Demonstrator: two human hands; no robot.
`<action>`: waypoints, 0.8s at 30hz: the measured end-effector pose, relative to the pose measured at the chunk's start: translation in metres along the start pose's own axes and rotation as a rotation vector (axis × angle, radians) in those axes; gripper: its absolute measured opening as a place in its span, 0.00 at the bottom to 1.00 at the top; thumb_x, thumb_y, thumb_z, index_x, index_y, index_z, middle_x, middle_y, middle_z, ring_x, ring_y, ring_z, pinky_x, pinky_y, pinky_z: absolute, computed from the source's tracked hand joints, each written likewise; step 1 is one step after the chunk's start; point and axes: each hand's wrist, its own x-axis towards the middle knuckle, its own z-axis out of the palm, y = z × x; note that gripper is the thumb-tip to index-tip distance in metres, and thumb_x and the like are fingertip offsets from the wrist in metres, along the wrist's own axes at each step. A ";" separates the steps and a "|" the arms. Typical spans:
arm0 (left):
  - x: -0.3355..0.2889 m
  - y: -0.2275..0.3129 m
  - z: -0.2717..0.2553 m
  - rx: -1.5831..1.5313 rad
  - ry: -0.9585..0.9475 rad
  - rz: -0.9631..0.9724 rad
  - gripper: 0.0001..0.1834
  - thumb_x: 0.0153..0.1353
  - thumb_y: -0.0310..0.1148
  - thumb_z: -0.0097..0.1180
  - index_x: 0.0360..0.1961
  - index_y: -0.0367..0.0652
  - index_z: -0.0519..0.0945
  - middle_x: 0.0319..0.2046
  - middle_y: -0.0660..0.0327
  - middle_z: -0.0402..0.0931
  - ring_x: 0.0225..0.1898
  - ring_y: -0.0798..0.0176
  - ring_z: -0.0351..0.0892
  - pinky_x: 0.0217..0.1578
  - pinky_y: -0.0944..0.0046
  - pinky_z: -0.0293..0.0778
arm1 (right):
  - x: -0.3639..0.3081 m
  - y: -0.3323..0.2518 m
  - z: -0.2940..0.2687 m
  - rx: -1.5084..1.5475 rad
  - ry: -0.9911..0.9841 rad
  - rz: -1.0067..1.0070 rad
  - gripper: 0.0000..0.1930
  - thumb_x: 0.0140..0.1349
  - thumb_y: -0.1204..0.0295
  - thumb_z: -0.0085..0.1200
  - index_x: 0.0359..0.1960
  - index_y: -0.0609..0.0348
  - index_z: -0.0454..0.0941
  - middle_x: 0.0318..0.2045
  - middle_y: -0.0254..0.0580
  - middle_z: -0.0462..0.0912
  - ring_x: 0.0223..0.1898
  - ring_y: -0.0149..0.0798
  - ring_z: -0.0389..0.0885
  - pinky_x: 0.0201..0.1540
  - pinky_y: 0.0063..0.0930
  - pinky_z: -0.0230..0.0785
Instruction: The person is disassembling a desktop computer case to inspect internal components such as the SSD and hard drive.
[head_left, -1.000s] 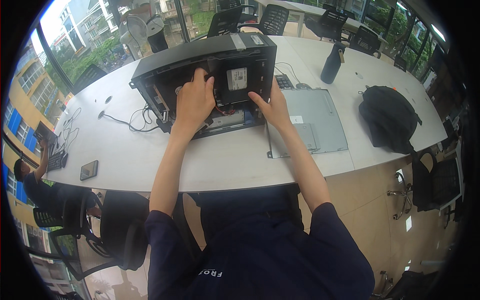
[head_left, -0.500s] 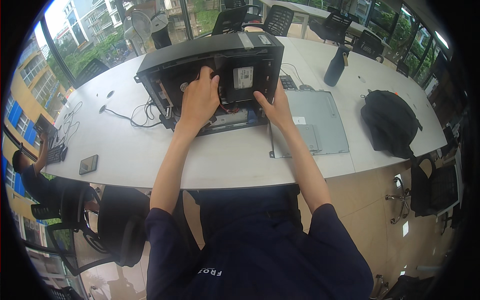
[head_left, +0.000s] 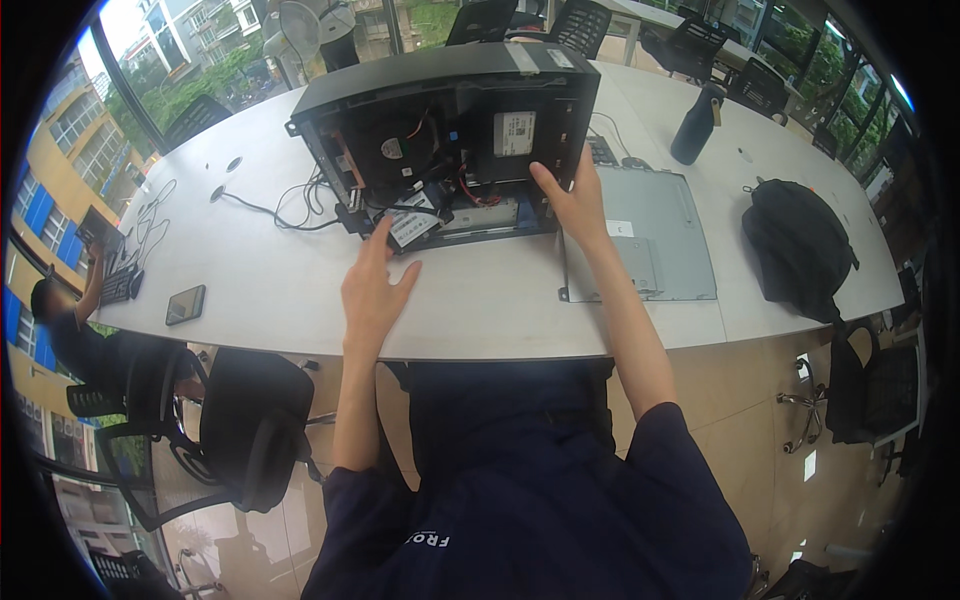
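Note:
A black desktop computer case [head_left: 450, 68] stands on the table with its open side toward me, showing a fan, cables and a labelled metal box inside. My right hand [head_left: 580, 205] grips the case's right edge, thumb on the front and fingers behind. A small flat drive with a white label [head_left: 412, 226] rests tilted at the lower opening of the case, cables beside it. My left hand [head_left: 375, 297] is just below that drive with its fingers apart; one fingertip is at the drive's edge, and I cannot tell whether it touches.
A grey metal side panel [head_left: 650, 240] lies right of the case, near a dark blue bottle [head_left: 697, 125] and a black backpack [head_left: 797, 245]. Loose cables [head_left: 275, 222] and a phone [head_left: 186, 305] lie to the left. A person [head_left: 75, 320] sits at the far left by a keyboard [head_left: 122, 284].
My left hand has come out of the case, down toward me, and its fingers have spread. The labelled drive now shows at the lower opening. My right hand keeps its grip.

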 end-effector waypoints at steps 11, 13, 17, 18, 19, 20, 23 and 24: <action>0.031 -0.026 0.012 0.123 0.102 0.016 0.15 0.64 0.41 0.62 0.51 0.55 0.85 0.20 0.58 0.81 0.23 0.53 0.81 0.27 0.57 0.73 | 0.000 -0.009 -0.002 0.024 -0.005 0.018 0.30 0.64 0.66 0.64 0.63 0.65 0.66 0.51 0.50 0.80 0.51 0.42 0.79 0.56 0.32 0.70; 0.032 -0.033 0.021 0.147 0.174 0.058 0.14 0.64 0.41 0.62 0.50 0.55 0.86 0.18 0.59 0.80 0.21 0.53 0.80 0.25 0.57 0.72 | 0.000 -0.014 -0.002 0.021 -0.004 0.008 0.30 0.64 0.66 0.63 0.63 0.65 0.66 0.49 0.49 0.80 0.50 0.42 0.80 0.56 0.32 0.70; 0.029 -0.041 0.026 0.194 0.256 0.097 0.14 0.64 0.42 0.62 0.50 0.56 0.86 0.17 0.59 0.79 0.19 0.54 0.79 0.22 0.57 0.70 | -0.022 -0.013 -0.005 -0.287 0.068 0.013 0.28 0.65 0.64 0.62 0.61 0.64 0.67 0.50 0.47 0.77 0.50 0.40 0.78 0.53 0.32 0.70; 0.029 -0.043 0.025 0.200 0.262 0.091 0.14 0.64 0.42 0.62 0.50 0.56 0.86 0.17 0.59 0.79 0.19 0.54 0.79 0.22 0.57 0.70 | -0.034 -0.007 -0.004 -0.565 0.205 -0.116 0.28 0.63 0.66 0.63 0.61 0.64 0.67 0.49 0.48 0.76 0.48 0.40 0.78 0.49 0.32 0.72; 0.028 -0.045 0.023 0.224 0.248 0.089 0.15 0.65 0.42 0.62 0.51 0.56 0.86 0.16 0.62 0.79 0.19 0.57 0.80 0.23 0.61 0.71 | -0.050 -0.017 -0.004 -0.558 0.198 -0.118 0.28 0.63 0.66 0.63 0.61 0.64 0.67 0.49 0.48 0.76 0.48 0.40 0.78 0.49 0.32 0.72; 0.028 -0.046 0.023 0.242 0.234 0.091 0.15 0.65 0.42 0.62 0.52 0.55 0.85 0.15 0.64 0.79 0.19 0.61 0.81 0.24 0.64 0.71 | -0.067 -0.029 -0.006 -0.382 0.154 0.054 0.28 0.63 0.66 0.62 0.61 0.65 0.67 0.51 0.49 0.74 0.50 0.41 0.76 0.49 0.32 0.72; 0.029 -0.042 0.022 0.220 0.242 0.111 0.15 0.66 0.41 0.61 0.53 0.56 0.85 0.15 0.64 0.79 0.19 0.60 0.81 0.24 0.63 0.71 | -0.073 -0.052 0.001 -0.060 -0.200 0.285 0.29 0.63 0.66 0.61 0.61 0.69 0.65 0.54 0.53 0.71 0.53 0.43 0.74 0.51 0.33 0.71; 0.027 -0.043 0.023 0.222 0.238 0.108 0.15 0.66 0.41 0.61 0.53 0.56 0.85 0.15 0.64 0.79 0.19 0.60 0.81 0.24 0.63 0.71 | -0.072 -0.056 0.007 0.088 -0.505 0.333 0.29 0.62 0.67 0.61 0.60 0.71 0.64 0.56 0.55 0.70 0.55 0.44 0.74 0.53 0.32 0.71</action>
